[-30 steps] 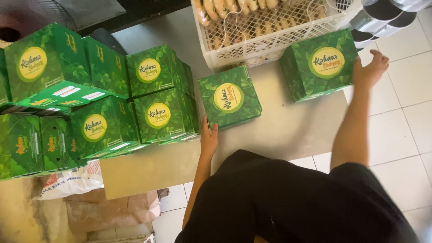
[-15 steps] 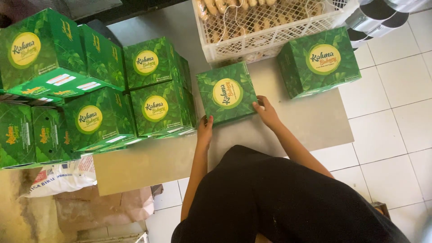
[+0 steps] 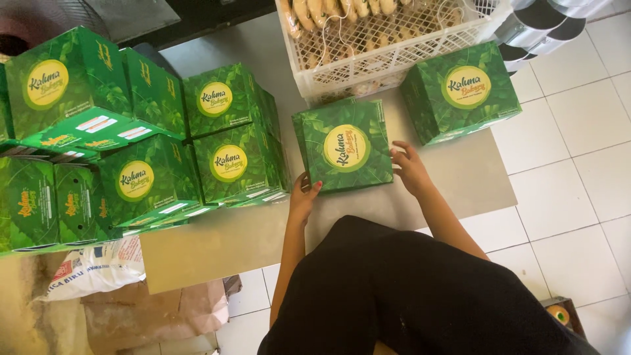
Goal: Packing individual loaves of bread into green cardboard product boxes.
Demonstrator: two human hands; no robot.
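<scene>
grip: both hands are on the same green box, one per side. The left hand is at the lower left corner with its fingers up against the edge, and the right hand has its fingers spread along the right edge. So it's held between two open hands, not grabbed in a fist.

hidden bits: can't see the palms or whether any fingers tuck under the box. Both forearms run down behind the dark lap, so elbows and body are out of sight.

the box: square, flat-ish, leafy green print all over, round yellow label in the middle of the lid. Lid looks closed. It lies flat, a little skewed, on the beige mat.

where it is: middle of the mat, right in front of the white crate and just about touching its lower edge.

neighbours: a stack of matching green boxes just left, a few with flaps hanging open, some cut off by the frame. One more closed box to the right, near but apart.

crate contents: pale baked pieces, hard to make out through the mesh.

floor: white tiles; a printed sack at lower left.
</scene>
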